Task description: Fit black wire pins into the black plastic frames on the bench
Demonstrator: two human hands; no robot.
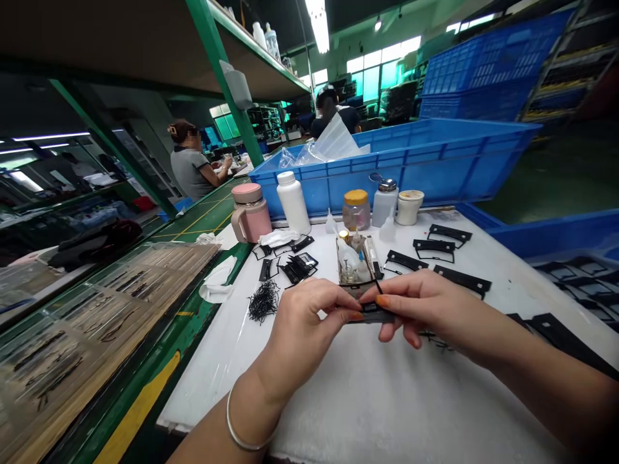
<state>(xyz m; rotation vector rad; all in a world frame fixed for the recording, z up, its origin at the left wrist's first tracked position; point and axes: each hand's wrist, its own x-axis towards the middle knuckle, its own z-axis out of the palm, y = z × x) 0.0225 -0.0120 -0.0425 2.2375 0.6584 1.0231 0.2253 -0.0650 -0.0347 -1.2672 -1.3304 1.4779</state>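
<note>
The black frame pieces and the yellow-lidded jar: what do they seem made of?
The black frame pieces look like thin matt plastic, dull with no shine. The jar looks like clear plastic or glass, since its contents show through.

Factory assembly floor, indoors; long white-topped workbench (217, 361) beneath green steel shelving (222, 84); blue plastic crates (387, 174) stacked at the bench; black plastic frames (406, 261) set out in batches; plastic bottles (293, 203) among them; a co-worker (191, 171) at the same bench line; tube lights (319, 26) overhead; further racks (556, 77) behind.
</note>
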